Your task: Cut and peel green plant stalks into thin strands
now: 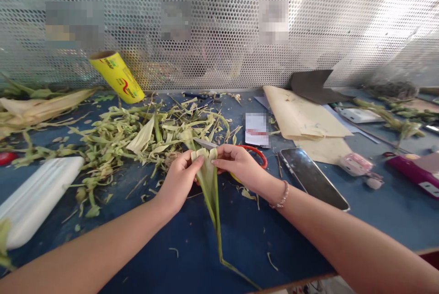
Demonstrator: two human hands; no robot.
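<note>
A pale green folded leaf (208,179) hangs between both hands, its long stem bent and trailing toward the table's front edge. My left hand (180,177) pinches its upper left side between thumb and fingers. On the upper right side, my right hand (236,161) grips the same leaf; a beaded bracelet circles that wrist. Scissors with a red handle (262,156) lie just behind the hands, blade pointing left, partly covered by my right hand. Beyond my left hand spreads a heap of green plant scraps (120,136).
A yellow tube (118,77) leans near the perforated metal screen (219,47) at the back. To the right lie a black phone (313,177), a pink case (356,164), brown paper (302,115) and a small white card (255,125). A white plastic object (41,198) sits left.
</note>
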